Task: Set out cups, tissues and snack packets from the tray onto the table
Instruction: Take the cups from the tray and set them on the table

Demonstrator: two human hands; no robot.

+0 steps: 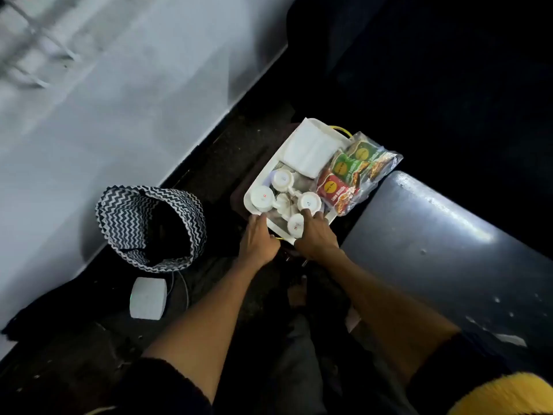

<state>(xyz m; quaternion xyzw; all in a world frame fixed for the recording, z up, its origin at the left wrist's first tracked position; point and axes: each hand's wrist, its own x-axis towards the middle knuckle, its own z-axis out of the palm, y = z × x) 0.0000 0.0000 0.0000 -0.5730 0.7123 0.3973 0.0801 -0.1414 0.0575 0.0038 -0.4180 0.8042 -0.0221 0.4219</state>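
Observation:
A white tray (267, 170) sits low on a dark stand between a pale surface and a grey seat. It carries several upturned white cups (263, 199), a stack of white tissues (311, 151) at its far end, and red and green snack packets (353, 172) in a clear bag along its right side. My left hand (258, 241) grips the tray's near left corner, fingers over the rim beside a cup. My right hand (315, 238) holds the near right edge, its fingers reaching onto the tray between two cups (309, 202).
A black-and-white zigzag basket (149, 229) stands open to the left of the tray. A small white box (148, 298) with cables lies on the dark floor below it. A pale grey surface (104, 100) fills the upper left; a grey padded seat (419, 235) lies right.

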